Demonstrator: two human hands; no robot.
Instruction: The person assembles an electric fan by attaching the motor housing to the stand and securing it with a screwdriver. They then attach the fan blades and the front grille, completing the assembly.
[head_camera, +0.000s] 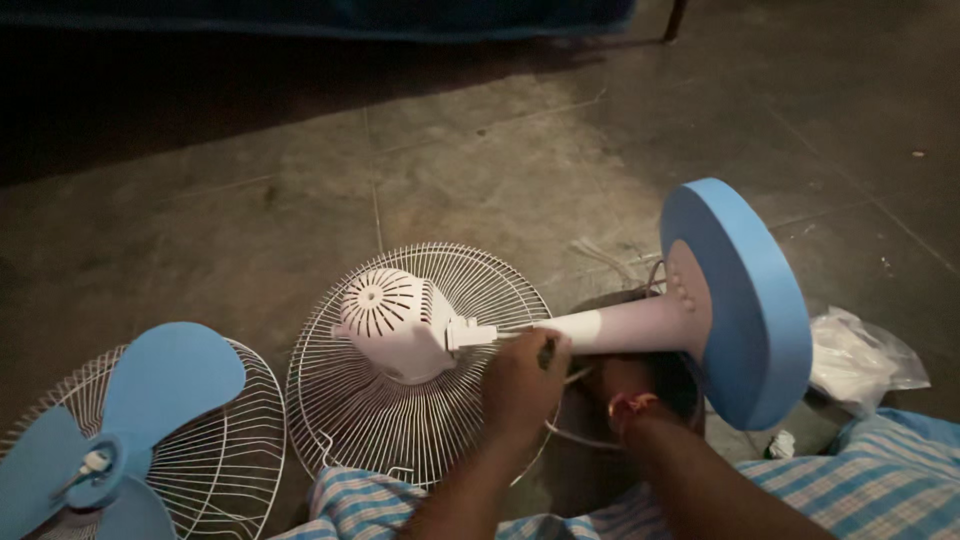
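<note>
Left hand (522, 385): fingers curled tight around a dark tool, tip at the white fan stem (620, 328).
Right hand (640, 390): under the stem, fingers hidden, grip unclear.
Fan: on its side on the floor (300, 160), motor housing (395, 322) over 1 wire grille (420, 420), blue base (745, 300) upended right.

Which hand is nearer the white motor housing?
Left. The left hand grips the pole just beside the motor housing; the right hand sits farther off, under the pole toward the blue base.
</note>
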